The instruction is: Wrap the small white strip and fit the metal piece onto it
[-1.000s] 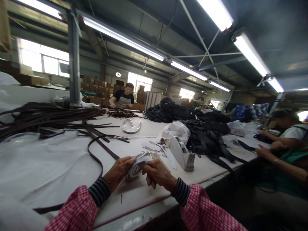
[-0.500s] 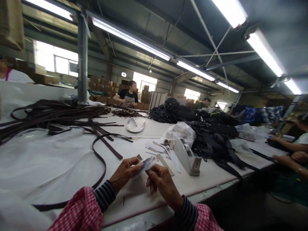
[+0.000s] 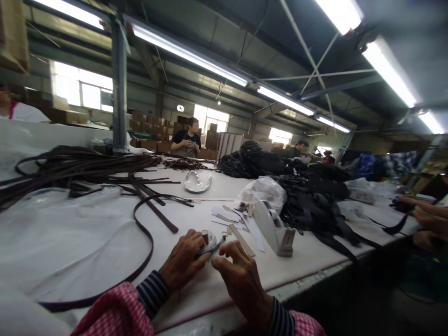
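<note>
A small clear plastic bag (image 3: 210, 241) with something brown inside is folded or rolled between my hands, low over the white table. My left hand (image 3: 185, 259) grips its left side, with the fingers bent over it. On the other side, my right hand (image 3: 241, 275) has its fingers curled in, thumb and forefinger at the bag's right edge; the fingertips are partly hidden. A small shiny piece (image 3: 224, 236) shows at the bag's upper right end. Beyond my right hand lie card strips (image 3: 241, 240) and white paper pieces, next to a grey tape dispenser (image 3: 275, 228).
Dark brown straps (image 3: 80, 163) lie heaped at the left, one curving toward me. Clear plastic sheeting (image 3: 77, 233) covers the left of the table. A plastic-wrapped coil (image 3: 198, 182) sits farther back. Black straps (image 3: 308, 196) are piled right. Co-workers stand across and at the right.
The plastic bag was stretched flat and raised between both hands; now it is lower and folded or rolled up. My left hand has turned back upward over it. A co-worker's hands at the right have moved.
</note>
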`<state>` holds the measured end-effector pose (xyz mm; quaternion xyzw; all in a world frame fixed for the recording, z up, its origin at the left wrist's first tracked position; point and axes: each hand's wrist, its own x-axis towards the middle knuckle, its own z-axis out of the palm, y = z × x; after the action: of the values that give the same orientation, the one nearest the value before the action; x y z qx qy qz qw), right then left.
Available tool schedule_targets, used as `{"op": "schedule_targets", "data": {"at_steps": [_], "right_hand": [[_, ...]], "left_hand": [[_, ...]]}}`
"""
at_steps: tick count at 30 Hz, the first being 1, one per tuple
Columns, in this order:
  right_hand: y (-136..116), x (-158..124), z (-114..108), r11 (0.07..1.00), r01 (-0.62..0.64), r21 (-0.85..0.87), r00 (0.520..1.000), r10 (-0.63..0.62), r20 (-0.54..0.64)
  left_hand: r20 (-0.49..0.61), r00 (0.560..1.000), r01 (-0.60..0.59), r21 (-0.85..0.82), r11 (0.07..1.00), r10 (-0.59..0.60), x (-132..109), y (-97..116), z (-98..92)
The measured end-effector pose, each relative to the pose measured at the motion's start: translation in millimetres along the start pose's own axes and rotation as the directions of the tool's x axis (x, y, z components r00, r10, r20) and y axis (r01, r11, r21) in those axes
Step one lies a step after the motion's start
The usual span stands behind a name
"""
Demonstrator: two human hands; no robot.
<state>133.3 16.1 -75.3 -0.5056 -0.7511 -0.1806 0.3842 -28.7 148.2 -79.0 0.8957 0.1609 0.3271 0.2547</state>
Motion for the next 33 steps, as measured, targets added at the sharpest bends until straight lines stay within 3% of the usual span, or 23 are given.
{"op": "schedule_targets", "data": {"at_steps": [4,9,11,16,21,25,28,30,33], "right_hand": [[11,4,6,0.982,-0.113,0.149,0.984,0.09,0.153],[26,23,3,0.926,-0.279,0.255,0.927,0.191,0.323],[30,33,2,0.875,-0.364,0.318,0.896,0.236,0.376],[36,49,6,0.688,-0.596,0.414,0.783,0.383,0.49],[37,53,8,0.607,-0.649,0.459,0.747,0.392,0.537],[35,53,6,0.644,-0.613,0.458,0.769,0.354,0.531],[35,50,8,0.657,-0.595,0.462,0.788,0.364,0.496],[37,47,10,0.676,-0.575,0.462,0.802,0.354,0.48],[38,43,13,0.729,-0.485,0.484,0.861,0.299,0.411]], "left_hand": [[0.094,0.976,-0.208,0.124,0.97,0.197,-6,-11,20.4],[0.013,0.979,-0.202,0.06,0.978,0.201,-10,-18,26.4],[-0.019,0.987,-0.16,0.024,0.987,0.16,-10,-15,23.9],[-0.003,0.993,0.12,-0.108,0.987,-0.121,-12,-2,15.6],[0.008,0.991,0.136,-0.174,0.975,-0.137,-12,1,14.8],[-0.019,0.993,0.108,-0.157,0.982,-0.113,-11,0,16.4],[-0.029,0.987,0.154,-0.145,0.977,-0.16,-10,1,16.5],[-0.043,0.985,0.166,-0.071,0.984,-0.169,-10,0,16.2],[-0.067,0.995,0.085,0.143,0.986,-0.076,-9,-4,15.8]]}}
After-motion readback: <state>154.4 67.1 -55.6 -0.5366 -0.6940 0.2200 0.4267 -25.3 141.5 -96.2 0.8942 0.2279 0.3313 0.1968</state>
